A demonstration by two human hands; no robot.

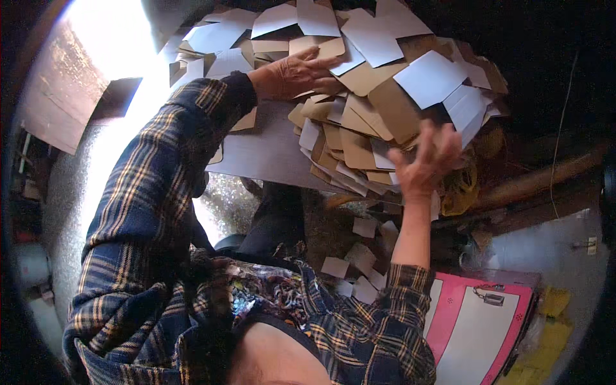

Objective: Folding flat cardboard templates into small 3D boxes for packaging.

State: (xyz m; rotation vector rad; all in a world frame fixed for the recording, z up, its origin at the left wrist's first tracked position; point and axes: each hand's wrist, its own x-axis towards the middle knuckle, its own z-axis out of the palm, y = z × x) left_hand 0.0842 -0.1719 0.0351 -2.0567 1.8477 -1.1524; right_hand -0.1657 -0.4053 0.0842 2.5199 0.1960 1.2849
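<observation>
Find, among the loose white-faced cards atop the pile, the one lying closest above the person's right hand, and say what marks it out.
It is the large white card tilted at the pile's right edge, just above the right hand; the other white cards lie farther up and left.

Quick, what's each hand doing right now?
Left hand: open, resting flat on the pile of cardboard cards.
Right hand: open, fingers spread against the pile's edge, gripping nothing.

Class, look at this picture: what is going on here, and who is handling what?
A person in a plaid shirt reaches both hands into a big heap of cardboard pieces, brown on one side and white on the other. The left hand rests on top of the heap; the right hand grips its lower edge. Loose pieces lie scattered below, near a pink board.
</observation>
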